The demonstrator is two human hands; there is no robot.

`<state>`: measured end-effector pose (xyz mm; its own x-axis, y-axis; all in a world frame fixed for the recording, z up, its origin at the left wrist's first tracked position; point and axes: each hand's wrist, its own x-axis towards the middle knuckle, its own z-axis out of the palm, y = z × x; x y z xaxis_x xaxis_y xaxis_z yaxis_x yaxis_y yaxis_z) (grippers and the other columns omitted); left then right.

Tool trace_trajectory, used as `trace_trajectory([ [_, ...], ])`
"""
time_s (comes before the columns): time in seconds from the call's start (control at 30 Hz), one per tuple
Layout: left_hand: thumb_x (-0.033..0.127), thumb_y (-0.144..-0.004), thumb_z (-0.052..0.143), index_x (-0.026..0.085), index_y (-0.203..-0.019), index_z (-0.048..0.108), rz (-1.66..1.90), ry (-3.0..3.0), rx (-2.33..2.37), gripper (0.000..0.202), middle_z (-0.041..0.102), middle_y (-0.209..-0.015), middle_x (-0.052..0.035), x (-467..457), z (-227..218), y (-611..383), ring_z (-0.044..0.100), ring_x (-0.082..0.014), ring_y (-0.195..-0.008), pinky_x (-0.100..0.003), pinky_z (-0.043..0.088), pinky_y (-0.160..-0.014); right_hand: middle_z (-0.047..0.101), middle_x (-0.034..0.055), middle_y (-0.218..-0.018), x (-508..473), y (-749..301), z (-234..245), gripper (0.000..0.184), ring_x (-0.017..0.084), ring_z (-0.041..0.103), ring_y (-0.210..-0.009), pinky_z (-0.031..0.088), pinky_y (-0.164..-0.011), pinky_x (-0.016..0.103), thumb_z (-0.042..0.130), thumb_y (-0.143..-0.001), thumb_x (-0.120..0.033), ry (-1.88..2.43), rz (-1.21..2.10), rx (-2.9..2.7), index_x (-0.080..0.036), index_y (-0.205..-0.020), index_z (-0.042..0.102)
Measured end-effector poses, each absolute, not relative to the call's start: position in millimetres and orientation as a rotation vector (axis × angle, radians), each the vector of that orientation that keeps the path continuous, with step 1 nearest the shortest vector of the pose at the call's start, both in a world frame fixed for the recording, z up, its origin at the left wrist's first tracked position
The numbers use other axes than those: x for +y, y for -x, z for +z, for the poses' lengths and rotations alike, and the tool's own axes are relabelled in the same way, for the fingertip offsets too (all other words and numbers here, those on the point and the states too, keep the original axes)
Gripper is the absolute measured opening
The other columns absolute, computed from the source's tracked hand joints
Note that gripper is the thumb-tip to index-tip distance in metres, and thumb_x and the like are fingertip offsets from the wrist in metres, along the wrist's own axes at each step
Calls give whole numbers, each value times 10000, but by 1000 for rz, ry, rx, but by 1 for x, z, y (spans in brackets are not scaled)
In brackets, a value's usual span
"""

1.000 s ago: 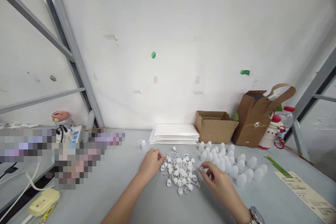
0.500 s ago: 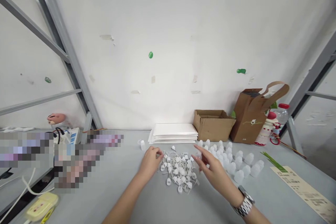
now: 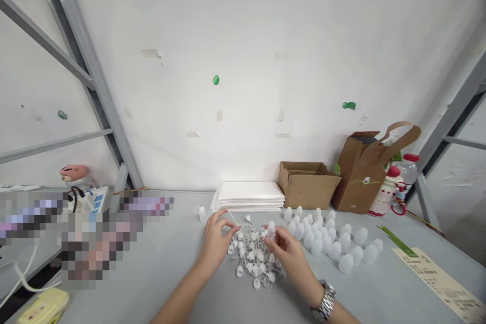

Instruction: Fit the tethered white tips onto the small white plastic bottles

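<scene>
On the grey table, a pile of small white caps with thin loop straps point(image 3: 258, 254) lies between my hands. My left hand point(image 3: 217, 237) is at the pile's left edge, thumb and index finger pinched on a white strapped cap point(image 3: 232, 216); its strap arches up behind the fingers and the cap body is mostly hidden. In my right hand point(image 3: 289, 250), at the pile's right side, a small translucent bottle point(image 3: 271, 230) stands upright between thumb and fingers. Several more translucent bottles point(image 3: 334, 250) stand to the right. One bottle with a strap loop point(image 3: 202, 214) stands behind my left hand.
White flat sheets point(image 3: 248, 196) are stacked by the wall, beside an open cardboard box point(image 3: 309, 190) and a brown paper bag point(image 3: 353, 182). A printed strip point(image 3: 436, 278) lies at right. A power strip point(image 3: 99, 198) and a yellow case point(image 3: 44, 308) are at left.
My right hand has moved left over the pile and now holds a bottle upright. My left hand has shifted slightly, with a strap now showing at its fingers. The view has shifted a little.
</scene>
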<state>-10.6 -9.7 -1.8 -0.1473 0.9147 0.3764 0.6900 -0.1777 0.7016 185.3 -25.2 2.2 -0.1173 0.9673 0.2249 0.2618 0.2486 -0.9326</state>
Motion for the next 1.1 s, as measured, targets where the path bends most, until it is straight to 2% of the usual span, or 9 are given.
trace_trajectory([
  [0.1, 250, -689, 589, 227, -603, 623, 1102, -1921, 1797, 96, 541, -1206, -64, -14, -4, 5, 408, -274, -1184, -480, 309, -962, 486, -11, -685, -28, -186, 2, 223, 135, 458, -628, 393, -587, 246, 569, -753, -384, 1165, 873, -1649, -179, -791, 646],
  [0.27, 265, -698, 589, 214, -580, 613, 1049, -1985, 1788, 131, 338, -1396, -47, -22, 2, -3, 178, -306, -1311, -515, 217, -1005, 477, -27, -619, -33, -182, -3, 279, 122, 442, -573, 395, -541, 229, 536, -777, -407, 1170, 1048, -1632, -177, -897, 641],
  [0.3, 267, -704, 581, 213, -575, 607, 1081, -1988, 1757, 143, 339, -1397, -39, -23, 5, -3, 170, -298, -1315, -503, 210, -1014, 487, -26, -617, -33, -181, -4, 300, 120, 441, -561, 397, -530, 227, 529, -781, -413, 1168, 1063, -1622, -177, -929, 637],
  [0.37, 274, -719, 561, 216, -595, 595, 1159, -1930, 1661, 141, 470, -1305, -55, -23, 9, -2, 278, -275, -1278, -465, 247, -1011, 533, -10, -666, -33, -183, -2, 318, 126, 456, -582, 411, -550, 233, 529, -784, -412, 1161, 1013, -1614, -181, -977, 631],
  [0.43, 290, -734, 537, 218, -647, 581, 1240, -1779, 1565, 121, 625, -1098, -66, -22, 12, -2, 459, -246, -1152, -418, 325, -970, 571, 8, -746, -31, -185, 0, 311, 140, 485, -642, 427, -609, 247, 536, -783, -397, 1162, 908, -1615, -194, -999, 632],
  [0.53, 342, -742, 518, 204, -705, 556, 1314, -1511, 1439, 148, 683, -875, -51, -21, 12, -2, 592, -217, -943, -356, 419, -862, 586, 19, -785, -30, -188, 4, 319, 159, 519, -696, 443, -656, 261, 531, -788, -380, 1176, 803, -1617, -216, -1044, 626],
  [0.77, 405, -648, 621, 178, -689, 548, 1311, -1216, 1176, 242, 676, -750, -38, -22, 17, -7, 617, -183, -748, -298, 456, -722, 603, 17, -792, -38, -184, 7, 311, 157, 540, -700, 458, -658, 255, 508, -813, -346, 1176, 747, -1748, -238, -1089, 604],
  [0.97, 431, -600, 655, 197, -704, 501, 1285, -1149, 1095, 298, 694, -693, -28, -25, 21, -11, 638, -198, -758, -313, 455, -731, 635, 32, -822, -44, -180, 6, 268, 181, 555, -771, 439, -749, 292, 503, -825, -343, 1125, 699, -1867, -245, -1043, 624],
  [1.1, 435, -616, 649, 199, -804, 503, 1269, -1148, 1055, 336, 705, -698, -33, -26, 18, -12, 648, -201, -765, -318, 460, -740, 634, 29, -775, -47, -179, 6, 249, 178, 542, -737, 424, -753, 302, 508, -825, -342, 1131, 645, -1884, -239, -1012, 637],
])
